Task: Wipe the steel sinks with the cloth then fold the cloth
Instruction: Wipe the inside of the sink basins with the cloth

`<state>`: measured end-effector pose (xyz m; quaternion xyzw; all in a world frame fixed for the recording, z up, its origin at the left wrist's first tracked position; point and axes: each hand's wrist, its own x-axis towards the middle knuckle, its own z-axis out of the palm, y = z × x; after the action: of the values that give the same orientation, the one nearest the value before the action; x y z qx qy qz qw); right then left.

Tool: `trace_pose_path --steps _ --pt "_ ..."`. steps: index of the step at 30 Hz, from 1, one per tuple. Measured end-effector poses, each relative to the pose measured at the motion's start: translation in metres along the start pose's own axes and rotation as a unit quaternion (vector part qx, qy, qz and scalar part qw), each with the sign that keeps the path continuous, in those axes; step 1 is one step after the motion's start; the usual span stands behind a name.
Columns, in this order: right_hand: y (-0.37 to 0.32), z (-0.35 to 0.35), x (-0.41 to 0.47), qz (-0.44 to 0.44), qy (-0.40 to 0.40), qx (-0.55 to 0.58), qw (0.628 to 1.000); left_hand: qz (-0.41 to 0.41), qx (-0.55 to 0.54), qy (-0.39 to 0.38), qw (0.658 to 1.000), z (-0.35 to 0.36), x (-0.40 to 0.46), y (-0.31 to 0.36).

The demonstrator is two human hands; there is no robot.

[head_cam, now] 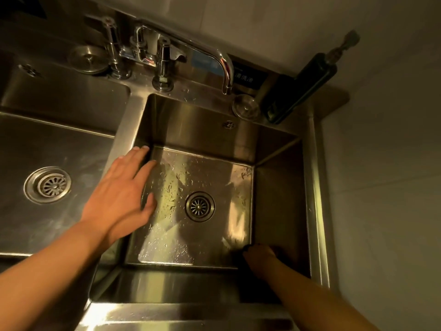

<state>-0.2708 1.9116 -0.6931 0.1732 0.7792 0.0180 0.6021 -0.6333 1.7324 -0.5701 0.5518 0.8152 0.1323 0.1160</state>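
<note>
1. Progress: wiping looks mid-way. R sink point(281, 204) floor is wet w/ droplets round the drain point(200, 206); L sink point(14, 177) looks drier, can't say if it's done. Folding not yet started.
2. Cloth point(239, 255): only a dark bit shows at R sink's near-right bottom corner, under right hand point(259, 256). Hand is in shadow; grip can't be told.
3. Left hand point(119, 194): fingers straight, spread, holding nothing, over the divider point(126, 120) betw. sinks.
4. Room: sink floor is open toward the back and left. Tight spots: side wall by the right hand, and tap spout point(214, 56) overhanging the back edge.
</note>
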Motion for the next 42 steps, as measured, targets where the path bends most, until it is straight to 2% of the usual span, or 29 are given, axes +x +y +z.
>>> trace_pose_path --steps 2,5,8,10,12,16,20,23,27,31,34,36,38,40,42 --pt "0.003 0.0 -0.002 -0.006 0.002 0.0 1.0 -0.023 -0.008 0.008 1.0 -0.001 0.0 0.0" --pt "0.022 -0.022 0.005 0.034 0.038 0.033 0.998 -0.051 -0.019 0.013 0.998 -0.002 0.0 0.003" --pt "0.052 -0.055 0.022 0.074 0.135 0.088 0.984 -0.07 -0.022 0.015 0.997 -0.003 0.0 0.004" --pt "0.071 -0.079 0.035 0.083 0.212 0.152 0.962 -0.08 -0.02 0.016 0.996 -0.003 0.001 0.004" --pt "0.083 -0.099 0.049 0.1 0.297 0.251 0.916 -0.09 -0.015 0.017 0.996 -0.003 0.002 0.005" --pt "0.08 -0.133 0.077 0.089 0.431 0.415 0.797 -0.1 0.001 0.022 0.995 -0.001 0.002 0.005" --pt "0.065 -0.156 0.1 0.082 0.455 0.55 0.696 -0.098 0.009 0.021 0.995 0.001 0.002 0.003" --pt "0.053 -0.164 0.12 0.078 0.445 0.615 0.646 -0.096 0.008 0.02 0.995 0.002 0.002 0.0" --pt "0.029 -0.174 0.143 0.122 0.457 0.594 0.651 -0.092 0.014 0.028 0.995 0.005 0.001 -0.001" --pt "-0.003 -0.196 0.148 0.089 0.461 0.553 0.688 -0.094 0.024 0.025 0.995 0.006 0.002 -0.001" --pt "-0.037 -0.222 0.145 0.025 0.461 0.524 0.716 -0.095 0.026 0.027 0.995 0.005 0.001 -0.001" --pt "-0.068 -0.229 0.143 -0.027 0.466 0.448 0.762 -0.091 0.02 0.03 0.995 0.006 0.001 0.0" --pt "-0.102 -0.216 0.141 -0.106 0.467 0.386 0.788 -0.09 0.017 0.033 0.995 0.006 0.001 0.0" --pt "-0.131 -0.193 0.128 -0.167 0.472 0.351 0.791 -0.089 0.016 0.035 0.995 0.006 0.002 0.001" --pt "-0.159 -0.164 0.121 -0.234 0.496 0.309 0.777 -0.09 0.016 0.034 0.995 0.005 0.002 0.001"
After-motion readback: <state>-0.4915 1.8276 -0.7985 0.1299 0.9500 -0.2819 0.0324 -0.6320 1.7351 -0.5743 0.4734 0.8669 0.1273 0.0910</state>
